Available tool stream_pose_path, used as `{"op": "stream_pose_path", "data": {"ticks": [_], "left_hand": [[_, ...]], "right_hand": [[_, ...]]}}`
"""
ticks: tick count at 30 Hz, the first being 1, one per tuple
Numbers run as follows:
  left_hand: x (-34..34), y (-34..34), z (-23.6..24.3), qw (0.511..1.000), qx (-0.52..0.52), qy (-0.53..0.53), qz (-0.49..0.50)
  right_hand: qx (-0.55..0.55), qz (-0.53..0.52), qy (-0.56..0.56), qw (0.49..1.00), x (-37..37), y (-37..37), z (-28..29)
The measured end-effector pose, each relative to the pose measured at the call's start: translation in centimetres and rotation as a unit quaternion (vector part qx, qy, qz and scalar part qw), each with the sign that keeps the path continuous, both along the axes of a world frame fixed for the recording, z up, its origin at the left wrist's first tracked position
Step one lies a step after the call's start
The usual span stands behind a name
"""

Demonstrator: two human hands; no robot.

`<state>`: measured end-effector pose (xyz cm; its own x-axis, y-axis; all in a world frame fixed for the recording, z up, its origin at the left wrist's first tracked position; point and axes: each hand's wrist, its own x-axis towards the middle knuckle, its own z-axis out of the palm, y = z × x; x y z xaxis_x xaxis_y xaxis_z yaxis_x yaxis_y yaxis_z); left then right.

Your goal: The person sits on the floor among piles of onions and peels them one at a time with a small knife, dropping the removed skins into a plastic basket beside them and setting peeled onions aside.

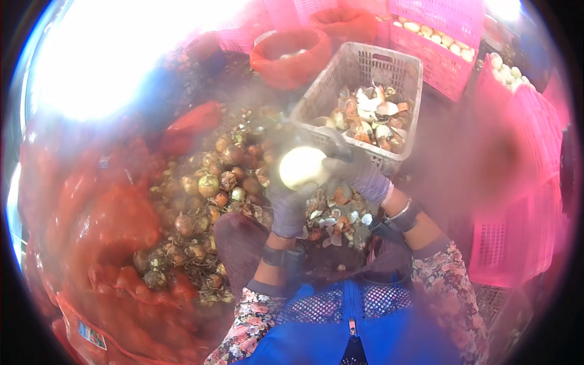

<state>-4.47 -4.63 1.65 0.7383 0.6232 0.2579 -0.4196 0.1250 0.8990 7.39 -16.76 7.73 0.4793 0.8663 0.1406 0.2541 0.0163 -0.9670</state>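
Observation:
A peeled white onion (303, 167) is held in front of me, bright and smooth. My gloved left hand (287, 205) cups it from below, its fingers mostly hidden behind the onion. From the right, my gloved right hand (360, 174) presses its thumb side against the onion, fingers curled. A blurred dark curved shape lies above that hand; I cannot make out if it is a finger or a tool. Unpeeled brown onions (231, 155) are heaped left of my hands. Loose peels (337, 219) lie beneath them.
Just beyond my hands stands a grey plastic crate (417, 91) with onion peels inside. Red mesh sacks (115, 213) spread along the left. Pink crates (511, 237) are stacked at right; another pink crate (420, 58) behind holds peeled onions. A red-lined tub (286, 67) stands at the back.

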Motion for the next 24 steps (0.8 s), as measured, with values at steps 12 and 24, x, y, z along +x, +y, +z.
{"op": "stream_pose_path", "data": {"ticks": [12,24], "left_hand": [[-0.2,-0.3,-1.0,0.999,-0.005,0.034,-0.029],[-0.3,-1.4,0.6,0.924,-0.282,-0.152,-0.211]], "right_hand": [[-0.045,0.002,0.125,0.991,1.3,-0.2,-2.0],[0.129,-0.22,0.162,0.953,7.5,-1.5,-4.4]]}}
